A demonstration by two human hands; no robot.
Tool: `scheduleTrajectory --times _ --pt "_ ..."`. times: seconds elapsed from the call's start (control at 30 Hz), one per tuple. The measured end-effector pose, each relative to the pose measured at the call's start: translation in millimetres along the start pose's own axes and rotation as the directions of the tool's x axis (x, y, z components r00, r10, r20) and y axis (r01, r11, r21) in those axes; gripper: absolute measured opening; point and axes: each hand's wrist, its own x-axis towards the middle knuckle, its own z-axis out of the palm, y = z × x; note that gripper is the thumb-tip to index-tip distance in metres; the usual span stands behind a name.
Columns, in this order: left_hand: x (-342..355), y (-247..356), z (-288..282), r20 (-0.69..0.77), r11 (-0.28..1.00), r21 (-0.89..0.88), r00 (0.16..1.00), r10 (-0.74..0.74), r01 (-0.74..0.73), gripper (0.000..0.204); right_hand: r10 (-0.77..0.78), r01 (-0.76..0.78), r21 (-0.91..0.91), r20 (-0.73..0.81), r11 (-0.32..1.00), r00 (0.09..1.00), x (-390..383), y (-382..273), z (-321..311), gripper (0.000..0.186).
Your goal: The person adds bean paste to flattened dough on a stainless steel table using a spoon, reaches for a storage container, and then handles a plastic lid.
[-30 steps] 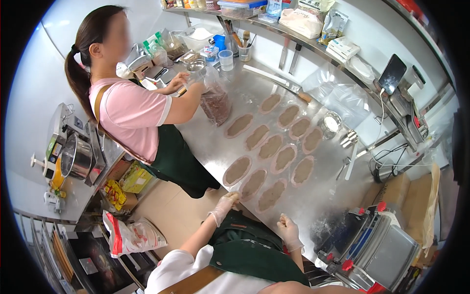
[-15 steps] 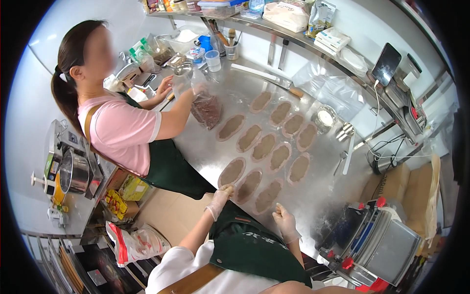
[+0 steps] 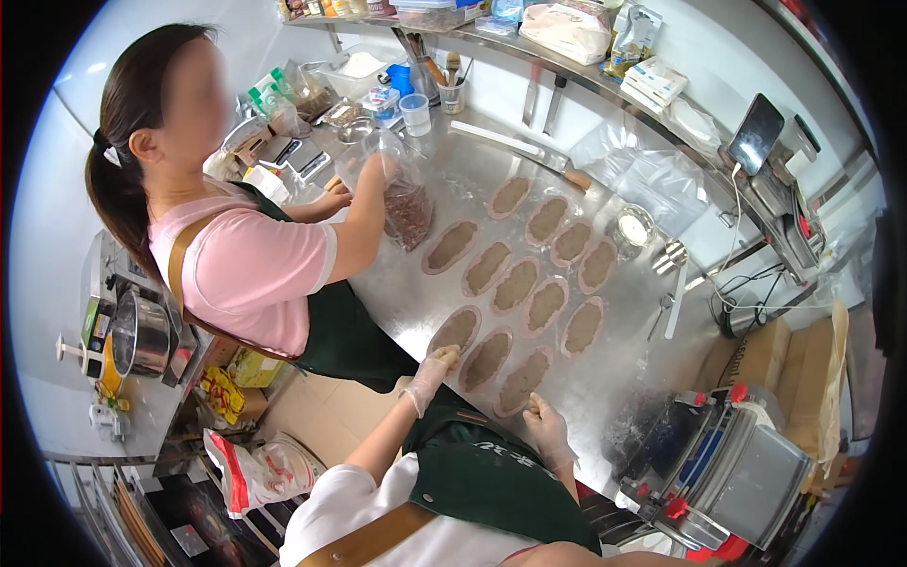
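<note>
My left hand [image 3: 433, 375], in a clear glove, is closed beside the near oval dough piece [image 3: 455, 331]; whether it touches the dough or holds anything is hidden. My right hand [image 3: 550, 427], also gloved, is curled shut above the near table edge, right of another oval piece [image 3: 523, 382]. What it holds, if anything, I cannot make out. Several such ovals, pale pink rims around a greyish-brown spread, lie in rows on the steel table [image 3: 624, 378]. At left a co-worker in a pink top grips a clear bag [image 3: 408, 213] of reddish-brown crumbly filling.
A long knife [image 3: 567, 177] lies at the back, near a metal bowl of white powder [image 3: 630, 227] and clear plastic bags [image 3: 642, 165]. At right stands a machine with red knobs [image 3: 727, 454]. A phone [image 3: 756, 134] stands at the loaded shelf. Tubs and brushes crowd the far left corner.
The co-worker's hands have shifted on the bag, and the metal bowl above it now sits lower on the table. My hands have barely moved; the view has shifted slightly.
</note>
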Motion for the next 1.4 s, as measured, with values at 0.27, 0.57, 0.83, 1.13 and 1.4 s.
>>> scheduleTrajectory --times 0.27,0.57,0.83,1.13,1.4 --pt "-16.3 -8.5 4.8 -0.028 0.997 -0.077 1.000 -0.010 0.008 0.034 -0.009 0.008 0.044 0.034 0.999 0.999 5.8 6.6 -0.1 0.046" --pt "-27.2 -34.5 -0.4 -0.077 0.999 -0.006 0.996 -0.036 0.036 0.029 -0.019 0.020 -0.007 0.118 1.000 0.993 7.0 15.3 -12.7 0.048" --pt "-40.6 -26.2 19.3 -0.095 0.993 0.079 0.992 -0.078 0.085 0.035 0.048 -0.038 -0.063 0.163 0.997 0.985 6.8 8.6 -32.3 0.049" --pt "-29.1 -27.0 34.0 -0.028 0.996 0.027 0.996 -0.088 0.089 0.031 0.085 -0.087 0.013 0.106 0.996 0.991 0.0 25.0 -32.1 0.050" --pt "-21.0 -27.1 37.3 0.042 0.992 0.045 0.992 -0.119 0.117 0.032 0.065 -0.065 0.001 0.069 0.998 0.995 6.5 32.7 -27.7 0.049"
